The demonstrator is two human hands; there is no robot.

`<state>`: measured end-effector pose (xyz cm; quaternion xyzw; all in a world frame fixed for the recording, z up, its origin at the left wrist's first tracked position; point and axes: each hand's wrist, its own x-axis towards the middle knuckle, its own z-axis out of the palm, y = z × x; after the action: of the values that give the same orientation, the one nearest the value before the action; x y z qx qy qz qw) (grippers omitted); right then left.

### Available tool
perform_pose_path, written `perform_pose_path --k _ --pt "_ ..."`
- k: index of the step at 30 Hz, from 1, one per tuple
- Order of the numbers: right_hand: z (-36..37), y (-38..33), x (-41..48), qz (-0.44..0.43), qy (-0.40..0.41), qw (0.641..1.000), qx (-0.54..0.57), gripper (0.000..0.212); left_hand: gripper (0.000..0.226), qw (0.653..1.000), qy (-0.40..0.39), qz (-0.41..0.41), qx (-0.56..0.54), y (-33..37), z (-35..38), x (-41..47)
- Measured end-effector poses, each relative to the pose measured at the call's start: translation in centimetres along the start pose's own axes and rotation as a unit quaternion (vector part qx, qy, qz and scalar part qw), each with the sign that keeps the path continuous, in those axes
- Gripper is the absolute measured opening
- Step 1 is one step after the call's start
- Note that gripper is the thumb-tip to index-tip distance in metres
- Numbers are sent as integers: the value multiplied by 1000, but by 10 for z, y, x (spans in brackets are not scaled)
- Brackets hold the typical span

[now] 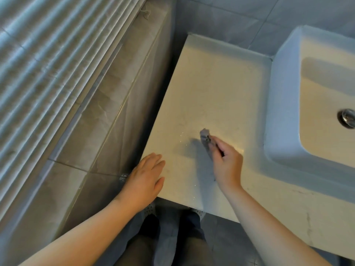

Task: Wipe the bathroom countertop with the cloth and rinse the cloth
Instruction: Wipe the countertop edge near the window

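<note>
Two hands are over the countertop [211,89], each with its own job. The right hand [227,162] is curled closed around a small grey cloth [205,139], most of which is bunched inside the grip; only a crumpled end shows beyond the fingertips, touching the surface. This tight, bunched hold probably concentrates pressure on one spot, which suits scrubbing a local mark better than a broad sweep. The wrist is bent slightly, the forearm running back toward the body, the knuckles facing up and left. A few water droplets [183,138] glisten just left of the cloth, so the surface there appears damp. The left hand [147,176] lies flat and open, fingers together and extended, palm down on the near-left corner of the countertop, gripping nothing; it most likely serves as a brace to steady the body. The basin [284,96] stands to the right of the right hand, close enough for a short carry when rinsing is due. Faint smudges show beyond the cloth, so wiping appears unfinished and rinsing has not begun.
</note>
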<state>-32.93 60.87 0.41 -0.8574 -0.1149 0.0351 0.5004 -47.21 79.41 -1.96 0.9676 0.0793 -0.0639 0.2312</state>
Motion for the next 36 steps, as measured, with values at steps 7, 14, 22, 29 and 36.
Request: perform_pose_path --k 7,14,22,29,36 --pt "10 38 68 9 50 993 -103 29 47 998 41 -57 -5 -7 -5 -17" --pt "74 22 57 -25 17 991 -129 28 56 994 0 -108 -33 -12 -2 -31" --pt "95 -1 3 -81 -75 986 -123 33 61 989 -14 -116 -88 -7 -2 -34" --pt "81 -38 3 -11 -115 993 21 28 59 986 -6 -122 -116 -10 0 -36" --pt "111 -30 73 -65 -118 985 -108 29 58 983 4 -119 -137 -13 -1 -37"
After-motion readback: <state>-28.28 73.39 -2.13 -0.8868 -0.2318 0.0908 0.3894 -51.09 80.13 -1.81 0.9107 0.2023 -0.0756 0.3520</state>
